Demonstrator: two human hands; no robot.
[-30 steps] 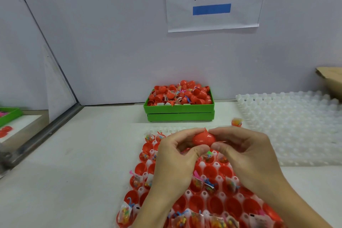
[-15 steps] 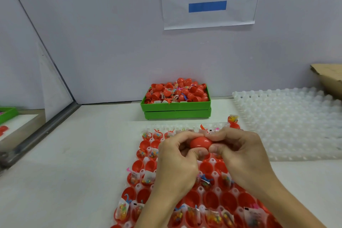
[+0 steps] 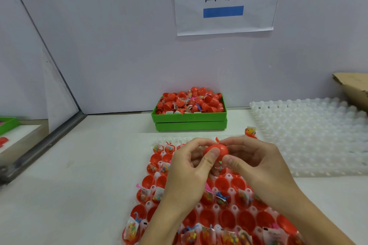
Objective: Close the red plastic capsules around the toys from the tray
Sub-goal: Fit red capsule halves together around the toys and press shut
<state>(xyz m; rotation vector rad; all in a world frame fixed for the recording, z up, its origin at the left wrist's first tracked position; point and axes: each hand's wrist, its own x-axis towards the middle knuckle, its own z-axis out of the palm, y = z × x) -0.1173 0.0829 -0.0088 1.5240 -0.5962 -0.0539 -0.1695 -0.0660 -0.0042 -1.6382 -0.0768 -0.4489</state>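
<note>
Held above the far end of the white moulded tray (image 3: 216, 208) of open red halves, the round red plastic capsule (image 3: 216, 150), pointed a second ago, now looks rounded between the pinching left hand (image 3: 189, 173) and right hand (image 3: 256, 162), so probably snapped closed.

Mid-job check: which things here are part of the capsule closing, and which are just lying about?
In the job:
- red capsule, pinched by left hand and right hand
- tray of open red halves and bagged toys
- green bin of red capsules

Lying about:
- empty white tray
- cardboard box
- wall sign
- stray toy packet
</note>
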